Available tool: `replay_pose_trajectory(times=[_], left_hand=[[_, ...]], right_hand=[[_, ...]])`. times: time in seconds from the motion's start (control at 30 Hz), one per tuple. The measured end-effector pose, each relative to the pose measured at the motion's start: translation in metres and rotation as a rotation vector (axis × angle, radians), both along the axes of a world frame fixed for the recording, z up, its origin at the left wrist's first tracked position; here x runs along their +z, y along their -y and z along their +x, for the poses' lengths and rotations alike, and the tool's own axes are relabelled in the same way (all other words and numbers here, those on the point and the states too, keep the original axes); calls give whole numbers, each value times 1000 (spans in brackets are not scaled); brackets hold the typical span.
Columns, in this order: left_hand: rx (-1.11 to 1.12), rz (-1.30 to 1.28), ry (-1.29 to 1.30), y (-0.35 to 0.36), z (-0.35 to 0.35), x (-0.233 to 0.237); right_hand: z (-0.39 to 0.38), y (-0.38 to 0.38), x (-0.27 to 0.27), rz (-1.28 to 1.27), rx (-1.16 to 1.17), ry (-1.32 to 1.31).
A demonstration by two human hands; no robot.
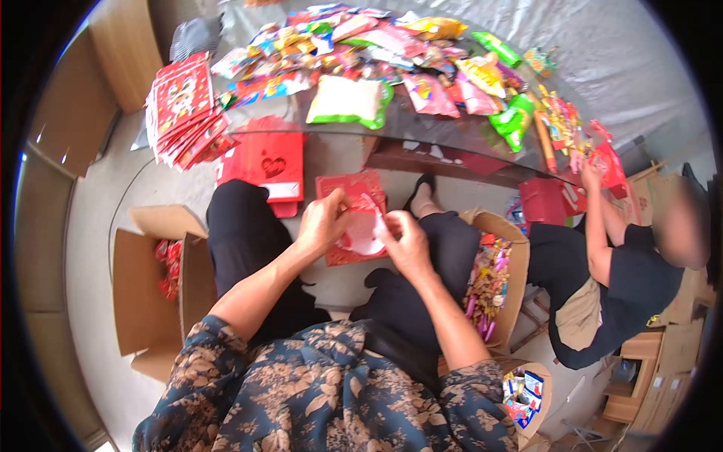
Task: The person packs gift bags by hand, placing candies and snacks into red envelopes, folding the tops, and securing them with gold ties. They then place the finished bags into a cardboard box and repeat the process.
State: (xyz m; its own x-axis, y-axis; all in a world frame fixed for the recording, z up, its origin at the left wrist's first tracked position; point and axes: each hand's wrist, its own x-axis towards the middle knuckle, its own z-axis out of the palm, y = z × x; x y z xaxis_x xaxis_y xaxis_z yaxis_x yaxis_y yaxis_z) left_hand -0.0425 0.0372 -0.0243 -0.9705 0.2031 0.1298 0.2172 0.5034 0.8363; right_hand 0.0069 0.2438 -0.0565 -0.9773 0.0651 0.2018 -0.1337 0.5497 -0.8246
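In front of my lap a red patterned paper gift bag (348, 185) is held between my two hands, its pale inner side showing at the middle. My left hand (324, 222) pinches the bag's left edge with bent fingers. On the other side, my right hand (407, 241) grips the whitish edge near the bag's opening. What lies inside the bag, if anything, I cannot make out. Beyond it, a larger red bag with a heart (275, 167) rests under the glass table's edge.
A glass table (263, 120) bears many snack packets (361, 38) and a stack of red bags (181, 98). Open cardboard boxes flank my legs: one with red packets (169, 267), one with wrapped sweets (488, 282). At right sits another person (625, 264), hands at a red bag.
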Motion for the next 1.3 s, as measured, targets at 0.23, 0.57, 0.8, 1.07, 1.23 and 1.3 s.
replay_pose_trajectory(times=[0.23, 0.57, 0.8, 1.07, 1.23, 1.3], left_hand=[[-67, -58, 13, 0, 6, 9], [-610, -121, -624, -2, 20, 16], [-690, -322, -623, -2, 25, 18], [-608, -364, -587, 8, 21, 24], [-622, -353, -598, 6, 18, 20], [-623, -345, -594, 5, 19, 19]], right_hand=[[-5, 4, 5, 125, -41, 72], [0, 7, -6, 23, -111, 152], [1, 8, -11, 52, -79, 106], [4, 10, -8, -15, -79, 143], [2, 10, -6, -25, -54, 142], [3, 11, -6, -28, -50, 148]])
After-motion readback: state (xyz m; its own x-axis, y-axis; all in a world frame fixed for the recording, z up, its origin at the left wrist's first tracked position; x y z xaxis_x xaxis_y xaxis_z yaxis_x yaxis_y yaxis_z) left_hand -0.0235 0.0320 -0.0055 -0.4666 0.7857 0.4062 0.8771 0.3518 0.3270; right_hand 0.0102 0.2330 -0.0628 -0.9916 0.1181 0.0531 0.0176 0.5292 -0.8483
